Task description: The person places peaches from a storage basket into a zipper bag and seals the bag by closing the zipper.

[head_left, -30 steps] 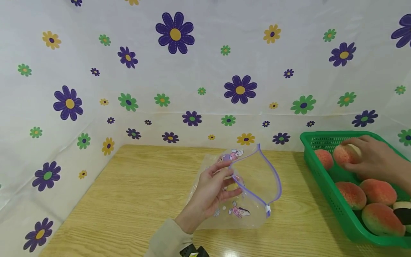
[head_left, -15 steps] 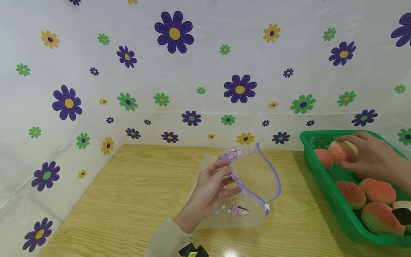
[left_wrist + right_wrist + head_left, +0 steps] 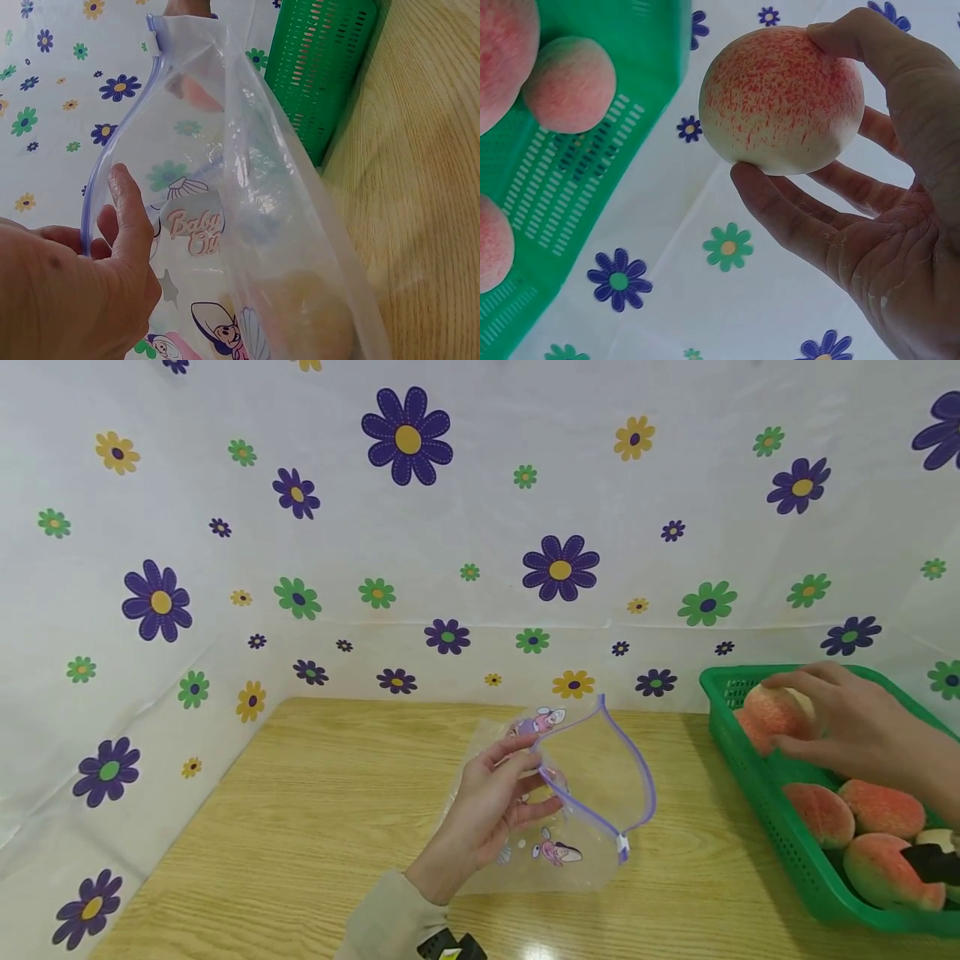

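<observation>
My left hand (image 3: 491, 810) pinches the purple rim of a clear zip bag (image 3: 592, 868), printed with cartoon figures, its mouth spread wide on the right. A white slider (image 3: 622, 846) sits at the rim's lower end. In the left wrist view, a blurred pale yellow-pink round shape (image 3: 304, 315) shows through the plastic; I cannot tell if it is inside. With thumb and fingertips, my right hand (image 3: 862, 727) grips a red and cream peach (image 3: 780, 97) above the far end of the green basket (image 3: 787, 852). Several other peaches (image 3: 888, 806) lie in that basket.
A wooden table (image 3: 300, 827) lies beneath the bag and basket. White cloth (image 3: 465, 510) with printed flowers rises behind and at the sides. The basket's raised left rim stands between the right hand and the bag.
The right hand has shifted left with the peach, now in front of another peach near the basket's left rim. The left hand and bag have hardly moved.
</observation>
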